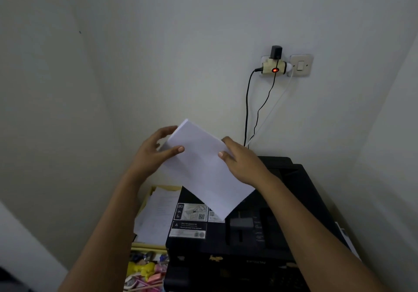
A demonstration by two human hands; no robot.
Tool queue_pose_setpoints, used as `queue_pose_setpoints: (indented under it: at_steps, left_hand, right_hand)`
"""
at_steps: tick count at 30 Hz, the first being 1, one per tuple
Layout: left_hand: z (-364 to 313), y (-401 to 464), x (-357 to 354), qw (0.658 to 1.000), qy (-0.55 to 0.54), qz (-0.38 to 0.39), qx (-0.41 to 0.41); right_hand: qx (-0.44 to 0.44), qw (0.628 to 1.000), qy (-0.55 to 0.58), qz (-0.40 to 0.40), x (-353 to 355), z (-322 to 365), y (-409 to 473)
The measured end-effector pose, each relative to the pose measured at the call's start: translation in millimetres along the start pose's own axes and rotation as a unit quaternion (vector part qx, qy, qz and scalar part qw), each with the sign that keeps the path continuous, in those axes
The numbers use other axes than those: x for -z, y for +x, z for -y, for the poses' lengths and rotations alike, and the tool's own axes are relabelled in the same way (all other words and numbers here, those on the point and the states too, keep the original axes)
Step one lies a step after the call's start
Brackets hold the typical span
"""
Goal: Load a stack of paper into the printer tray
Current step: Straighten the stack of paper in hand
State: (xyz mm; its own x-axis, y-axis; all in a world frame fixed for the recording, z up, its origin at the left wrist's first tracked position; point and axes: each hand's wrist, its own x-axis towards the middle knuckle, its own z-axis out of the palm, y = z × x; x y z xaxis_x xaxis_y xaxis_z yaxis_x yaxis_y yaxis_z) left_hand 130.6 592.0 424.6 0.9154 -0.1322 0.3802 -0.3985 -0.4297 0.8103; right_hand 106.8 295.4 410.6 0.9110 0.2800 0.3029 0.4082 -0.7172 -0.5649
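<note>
A white stack of paper is held in the air above the black printer, tilted with one corner pointing down toward the printer's top. My left hand grips its left edge, thumb on the front face. My right hand grips its right edge. The printer's rear tray area lies behind my right hand and is partly hidden.
Loose sheets in a yellow box lie left of the printer. Colourful small items sit below them. On the wall above, a plug adapter with a red light trails cables down behind the printer. Walls close in left and right.
</note>
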Motion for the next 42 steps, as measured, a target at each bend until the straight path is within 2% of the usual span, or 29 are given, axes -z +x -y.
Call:
queue_pose_setpoints:
  at_steps: [2,5,10,14,17,19,22,25,30,42]
  left_hand:
    - [1,2,-4,0.999,-0.032,0.018,0.019]
    - [9,1,-11,0.997,-0.074,-0.012,0.029]
    - [30,-8,-21,0.983,-0.162,-0.058,0.058]
    - [47,-16,-21,0.964,-0.228,-0.080,0.107]
    - [56,-27,-16,0.953,-0.257,-0.094,0.128]
    - [66,-33,-15,0.944,-0.284,-0.092,0.140]
    - [76,-42,-16,0.927,-0.329,-0.090,0.157]
    - [81,-49,-23,0.917,-0.351,-0.087,0.166]
    - [91,-57,-33,0.918,-0.339,-0.085,0.187]
    - [103,-65,-33,0.917,-0.345,-0.039,0.194]
  right_hand:
    - [0.028,0.998,-0.064,0.008,1,6,7]
    - [0.052,0.991,-0.119,0.017,1,12,12]
    - [0.048,0.992,-0.116,0.004,9,12,11]
    - [0.000,0.993,-0.114,0.000,23,-7,6]
    - [-0.056,0.997,-0.046,-0.001,34,-32,-3]
    - [-0.076,0.995,0.055,-0.016,35,-46,-10]
    - [-0.096,0.974,0.203,-0.032,24,-59,-23]
    - [-0.114,0.954,0.278,-0.004,-2,-67,-35]
    - [-0.124,0.943,0.310,-0.009,-42,-81,-47]
    - [-0.154,0.916,0.370,-0.023,-78,-79,-57]
